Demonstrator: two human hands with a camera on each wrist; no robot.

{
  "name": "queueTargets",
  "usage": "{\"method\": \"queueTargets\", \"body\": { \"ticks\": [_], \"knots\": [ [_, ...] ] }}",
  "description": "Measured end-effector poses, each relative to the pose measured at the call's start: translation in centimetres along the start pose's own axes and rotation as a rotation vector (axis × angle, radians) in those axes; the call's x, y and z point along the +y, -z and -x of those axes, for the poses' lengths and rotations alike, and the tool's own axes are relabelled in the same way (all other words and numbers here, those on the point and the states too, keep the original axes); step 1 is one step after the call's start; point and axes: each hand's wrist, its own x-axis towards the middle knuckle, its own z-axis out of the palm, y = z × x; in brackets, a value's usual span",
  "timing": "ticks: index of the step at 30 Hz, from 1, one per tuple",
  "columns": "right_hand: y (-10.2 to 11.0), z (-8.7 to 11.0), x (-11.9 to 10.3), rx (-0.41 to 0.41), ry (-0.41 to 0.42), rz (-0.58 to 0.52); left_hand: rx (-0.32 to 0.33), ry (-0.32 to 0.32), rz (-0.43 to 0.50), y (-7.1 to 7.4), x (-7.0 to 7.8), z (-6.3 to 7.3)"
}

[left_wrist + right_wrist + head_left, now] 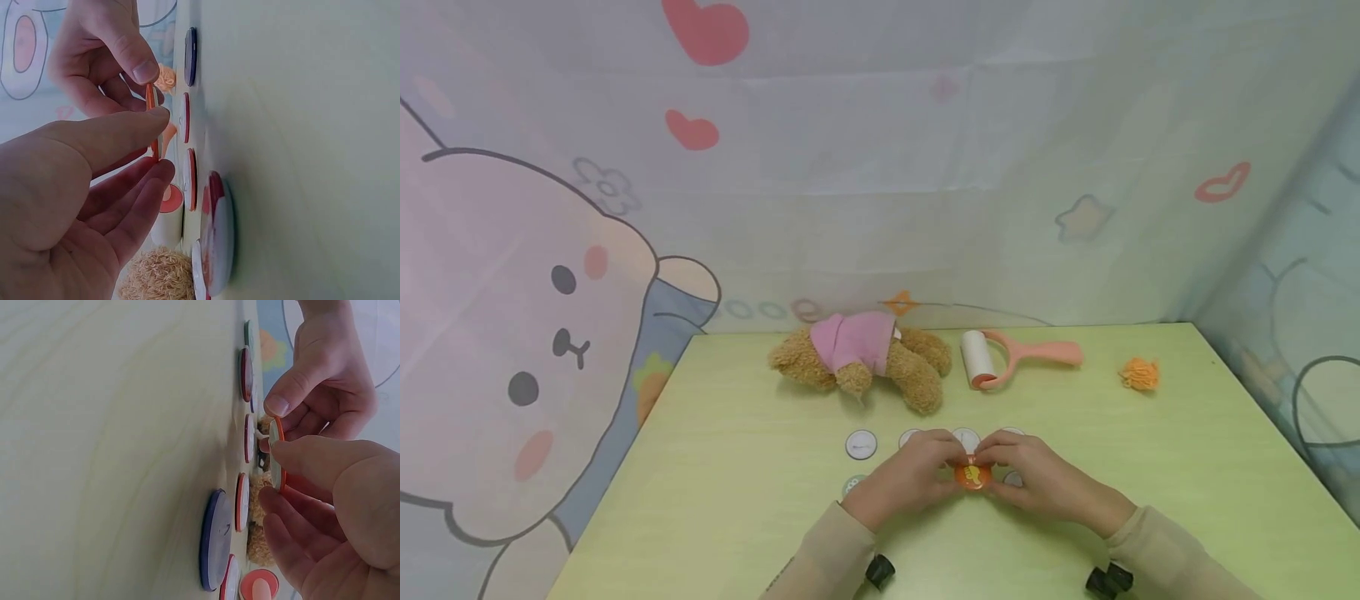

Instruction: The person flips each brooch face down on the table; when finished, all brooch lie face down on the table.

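Observation:
An orange round pin badge [973,476] with a yellow figure on its face is held between both hands. My left hand [913,475] pinches its left edge with thumb and fingers; my right hand [1037,479] grips the opposite edge. Seen from the side in the left wrist view, the badge [156,140] is raised off the table, with the thumbs on its pale back. Around the hands lie several other round badges, among them a white-backed badge [861,444], another badge [966,439] behind the hands, and a greenish badge [853,483] partly hidden by the left hand.
A brown teddy bear [917,367] in a pink top lies along the back of the table [722,467]. To its right are a lint roller [1030,354] with a pink handle and an orange yarn bundle [1141,375]. A printed cloth [865,167] hangs behind.

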Motion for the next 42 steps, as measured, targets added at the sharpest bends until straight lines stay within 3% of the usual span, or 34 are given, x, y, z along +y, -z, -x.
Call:
{"method": "queueTargets", "body": {
  "ticks": [12,27,42],
  "knots": [
    [0.06,0.26,0.11,-0.013,-0.017,-0.021,-0.008,-0.019,0.023,0.35,-0.03,-0.13],
    [-0.11,0.05,0.07,0.018,0.028,-0.048,0.014,-0.017,0.045,0.72,-0.4,0.17],
    [0.07,-0.05,-0.25,0.024,-0.055,-0.129,0.041,0.005,0.053,0.91,-0.38,0.34]
  ]
}}
